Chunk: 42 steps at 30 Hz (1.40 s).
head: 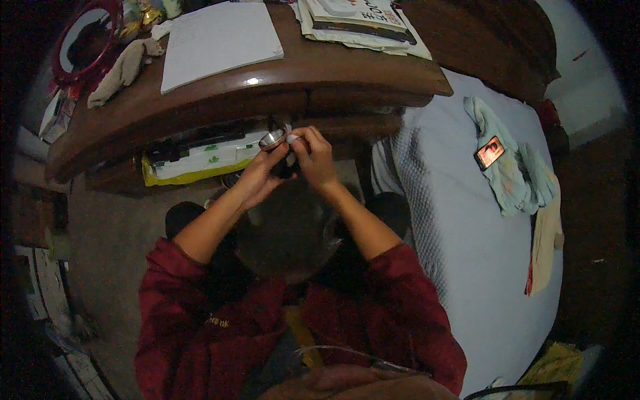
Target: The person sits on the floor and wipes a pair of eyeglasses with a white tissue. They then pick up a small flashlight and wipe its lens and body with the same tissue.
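Note:
In front of my knees, both hands are raised just before the wooden desk point(350, 82). My left hand point(260, 175) grips a small, round, shiny metal-rimmed thing point(273, 139), its hollow side turned up; it may be a cup or a lid. Right beside its rim, my right hand point(317, 157) pinches a small white piece point(292, 139), too blurred to name. Something dark point(286, 167) shows between the two palms, and its shape is mostly hidden by the fingers.
Beneath the desktop, an opening holds a white-and-yellow package point(205, 162). On the desk lie a paper pad point(220, 45), a stack of books point(357, 22), a cloth point(122, 75) and a red-framed mirror point(85, 40). At right, a bed point(465, 260) bears a garment point(520, 175) and a lit phone point(489, 152).

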Each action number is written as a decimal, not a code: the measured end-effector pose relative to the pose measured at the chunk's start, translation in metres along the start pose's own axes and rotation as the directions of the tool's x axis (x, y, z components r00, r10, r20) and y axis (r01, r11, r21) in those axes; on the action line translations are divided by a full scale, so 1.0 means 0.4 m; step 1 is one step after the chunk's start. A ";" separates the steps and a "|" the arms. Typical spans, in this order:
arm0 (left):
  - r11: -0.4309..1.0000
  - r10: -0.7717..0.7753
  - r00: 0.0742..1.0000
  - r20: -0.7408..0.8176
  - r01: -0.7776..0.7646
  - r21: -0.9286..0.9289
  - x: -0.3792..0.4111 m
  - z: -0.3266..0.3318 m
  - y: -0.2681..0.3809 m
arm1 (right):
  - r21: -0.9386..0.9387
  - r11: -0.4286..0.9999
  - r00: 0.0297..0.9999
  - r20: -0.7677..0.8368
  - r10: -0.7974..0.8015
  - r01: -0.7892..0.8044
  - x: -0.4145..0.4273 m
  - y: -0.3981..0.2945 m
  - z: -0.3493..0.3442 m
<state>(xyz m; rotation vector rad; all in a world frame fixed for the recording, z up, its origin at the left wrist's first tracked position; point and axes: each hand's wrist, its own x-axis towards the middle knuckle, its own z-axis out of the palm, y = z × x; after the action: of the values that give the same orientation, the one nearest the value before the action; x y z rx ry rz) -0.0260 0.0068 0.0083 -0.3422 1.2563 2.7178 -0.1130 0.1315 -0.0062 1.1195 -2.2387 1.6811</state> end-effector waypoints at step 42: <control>0.971 0.143 0.985 -0.096 -0.121 0.206 -0.024 -0.076 -0.018 | -0.027 0.990 0.982 0.128 -0.136 0.141 -0.029 -0.018 0.031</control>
<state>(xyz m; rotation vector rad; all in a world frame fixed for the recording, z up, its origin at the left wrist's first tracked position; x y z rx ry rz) -0.0107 -0.0118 -0.0138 -0.4033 1.6213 2.6792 -0.0963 0.1254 -0.0111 1.3745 -2.1949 1.5506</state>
